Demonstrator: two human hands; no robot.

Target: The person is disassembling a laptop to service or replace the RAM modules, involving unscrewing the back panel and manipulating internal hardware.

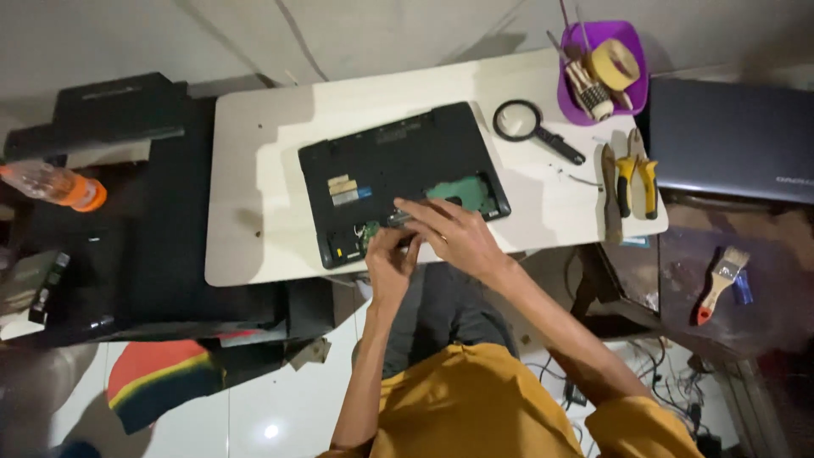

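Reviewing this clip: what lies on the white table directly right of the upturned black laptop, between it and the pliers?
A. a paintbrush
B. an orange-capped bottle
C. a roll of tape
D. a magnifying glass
D: the black-rimmed magnifying glass lies on the white table just right of the upturned laptop, with the yellow-handled pliers further right; both hands, left and right, work at the laptop's near edge.

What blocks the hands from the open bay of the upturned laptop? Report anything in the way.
Nothing visible does. Both the left hand and right hand already rest on the black laptop at its near edge, over the exposed green board. The magnifier and pliers lie off to the side.
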